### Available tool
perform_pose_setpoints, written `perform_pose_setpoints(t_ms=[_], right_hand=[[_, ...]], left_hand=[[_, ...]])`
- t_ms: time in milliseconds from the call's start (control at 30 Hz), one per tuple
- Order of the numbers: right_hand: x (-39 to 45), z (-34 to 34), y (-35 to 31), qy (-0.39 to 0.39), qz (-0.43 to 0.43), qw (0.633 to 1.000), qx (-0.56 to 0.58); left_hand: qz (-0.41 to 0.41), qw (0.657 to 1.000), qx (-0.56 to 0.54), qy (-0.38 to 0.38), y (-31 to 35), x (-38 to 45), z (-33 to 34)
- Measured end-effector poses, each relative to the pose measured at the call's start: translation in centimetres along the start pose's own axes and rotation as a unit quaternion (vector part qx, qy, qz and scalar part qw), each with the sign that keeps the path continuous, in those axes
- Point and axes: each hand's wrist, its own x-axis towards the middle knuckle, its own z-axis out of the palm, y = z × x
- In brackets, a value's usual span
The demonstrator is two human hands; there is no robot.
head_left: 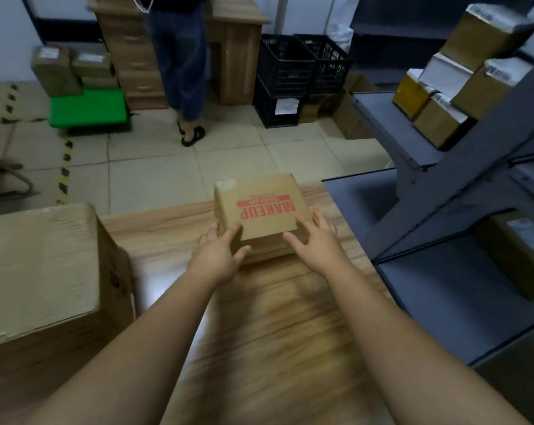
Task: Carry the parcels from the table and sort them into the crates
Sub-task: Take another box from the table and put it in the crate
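Cardboard parcel (pixel 261 210), printed "MAKEUP" in red: sat at the far edge of the wooden table (pixel 259 317). Left hand (pixel 219 253) and right hand (pixel 316 240), fingers spread, pressed its near corners. Black crates (pixel 299 75) stood beyond.

Brown cardboard parcel (pixel 261 210) with red MAKEUP print, flat at wooden table's (pixel 259 317) far edge, black crates (pixel 302 75) beyond

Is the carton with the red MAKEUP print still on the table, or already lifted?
On the table. The MAKEUP carton rests flat on the wooden table, with the left hand and right hand at its near corners.
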Motion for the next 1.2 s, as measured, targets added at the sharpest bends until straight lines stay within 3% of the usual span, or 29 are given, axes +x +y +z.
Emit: perform_pose_setpoints(t_ms=[167,333,533,733,833,933,1067,1200], right_hand=[[2.2,0.3,0.6,-0.043,0.016,0.998,0.042],[1.1,1.6,0.7,-0.014,-0.034,0.998,0.054],[-1.8,3.5,0.4,-0.025,-0.063,0.994,0.08],[-3.5,4.9,1.0,-0.07,-0.039,0.973,0.215],[-3.2,4.6,2.4,-0.114,0.019,0.965,0.238],[-2.7,2.2,3.1,-0.054,0.046,0.966,0.248],[-2.6,-2.0,1.8,-0.029,-0.012,0.94,0.339],[-2.5,-3.0,0.2,-0.068,-0.063,0.939,0.33]], left_hand=[[0.01,0.998,-0.052,0.017,-0.9,0.8,0.9],[-0.014,0.985,-0.137,0.103,-1.7,-2.8,2.0],[-0.043,0.971,-0.152,0.181,-2.4,-7.6,2.7],[-0.002,0.945,-0.157,0.285,-0.9,-10.8,-0.8],[0.052,0.953,-0.127,0.269,1.1,-11.3,-1.7],[0.052,0.963,-0.089,0.251,2.5,-11.0,-0.8],[-0.035,0.968,-0.117,0.219,3.2,-10.5,1.4],[-0.011,0.941,-0.225,0.253,4.7,-9.4,2.0]])
